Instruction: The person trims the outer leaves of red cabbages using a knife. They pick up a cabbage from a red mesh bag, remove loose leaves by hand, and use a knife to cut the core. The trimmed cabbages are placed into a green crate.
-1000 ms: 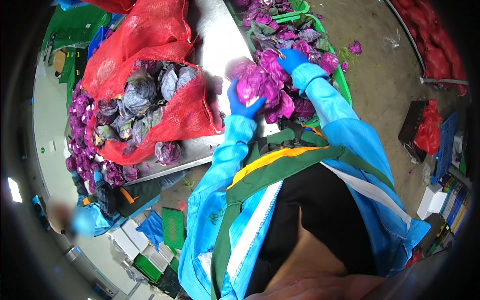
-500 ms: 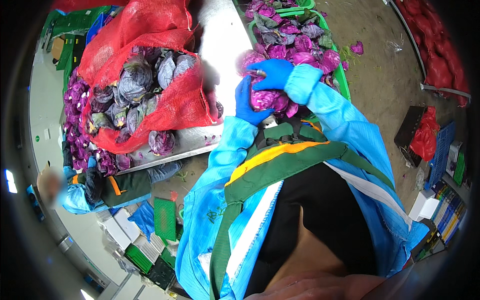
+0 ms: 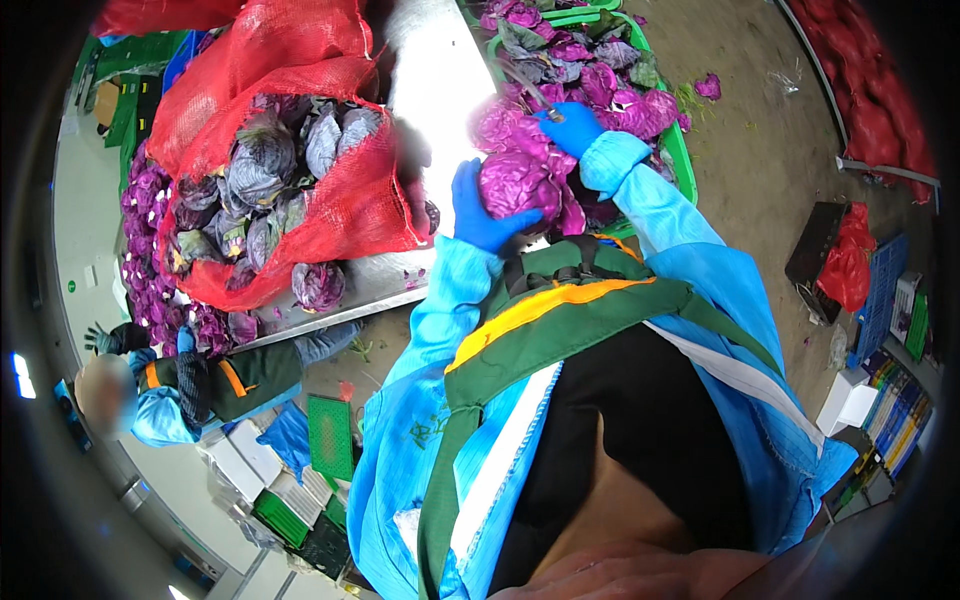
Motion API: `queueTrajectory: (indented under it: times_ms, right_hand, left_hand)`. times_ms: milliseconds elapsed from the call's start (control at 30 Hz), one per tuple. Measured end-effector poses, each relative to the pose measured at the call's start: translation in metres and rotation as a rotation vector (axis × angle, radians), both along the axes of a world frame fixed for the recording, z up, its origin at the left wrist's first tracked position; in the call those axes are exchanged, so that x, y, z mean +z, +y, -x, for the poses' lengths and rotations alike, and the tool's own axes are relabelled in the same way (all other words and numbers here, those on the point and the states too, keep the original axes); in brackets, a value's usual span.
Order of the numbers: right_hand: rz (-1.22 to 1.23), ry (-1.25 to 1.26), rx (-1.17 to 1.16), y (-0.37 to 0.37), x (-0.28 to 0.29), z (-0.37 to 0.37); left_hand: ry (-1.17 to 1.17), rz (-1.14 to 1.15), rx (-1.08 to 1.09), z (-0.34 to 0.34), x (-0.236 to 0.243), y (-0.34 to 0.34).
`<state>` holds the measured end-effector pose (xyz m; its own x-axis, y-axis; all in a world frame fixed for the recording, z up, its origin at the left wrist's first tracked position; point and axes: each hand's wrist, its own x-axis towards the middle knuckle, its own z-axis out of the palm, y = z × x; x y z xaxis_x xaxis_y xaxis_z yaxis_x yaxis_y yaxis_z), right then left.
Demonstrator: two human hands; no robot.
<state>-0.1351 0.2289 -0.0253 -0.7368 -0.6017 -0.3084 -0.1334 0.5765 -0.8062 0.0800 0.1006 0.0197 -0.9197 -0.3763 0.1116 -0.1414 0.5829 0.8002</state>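
Head view. A purple cabbage (image 3: 518,187) is cupped by the left hand (image 3: 487,215), blue-gloved; its thumb is laid along the near side and its fingers are set against the left side, clamped on the cabbage. The cabbage is held in front of the chest, at the gap between the metal table (image 3: 375,280) and the green crate (image 3: 683,165). A knife (image 3: 528,84) is gripped in the right hand (image 3: 575,130), also blue-gloved, fingers closed about the handle just beyond the cabbage. The blade is pointed up and to the left, over the crate's side; whether any leaf is touched by it cannot be told.

The crate is heaped with loose leaves (image 3: 600,85), purple and grey-green. On the table, an opened red mesh sack (image 3: 375,210) is filled with dark cabbages (image 3: 262,160); one loose cabbage (image 3: 318,287) is seen at its mouth, near the table edge. At far left, a pile of trimmed cabbages (image 3: 150,235) is attended by a co-worker (image 3: 240,380) in a dark apron.
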Motion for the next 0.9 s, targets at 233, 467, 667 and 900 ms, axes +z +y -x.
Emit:
queueTrajectory:
  times_ms: [233,467,667,900]
  right_hand:
    - [-0.106,0.177,-0.087,0.019,0.013,0.013]
    - [0.331,0.162,0.000,0.015,0.086,-0.057]
    - [-0.007,-0.014,-0.073,0.015,-0.010,0.009]
    - [0.471,0.213,-0.061,0.026,0.013,-0.004]
  left_hand:
    - [-0.258,-0.304,0.089,0.024,0.001,-0.031]
    - [-0.275,-0.603,0.390,0.019,-0.026,-0.027]
    - [-0.128,-1.494,0.337,0.006,-0.003,-0.035]
    - [-0.003,-1.764,0.030,0.032,0.054,-0.002]
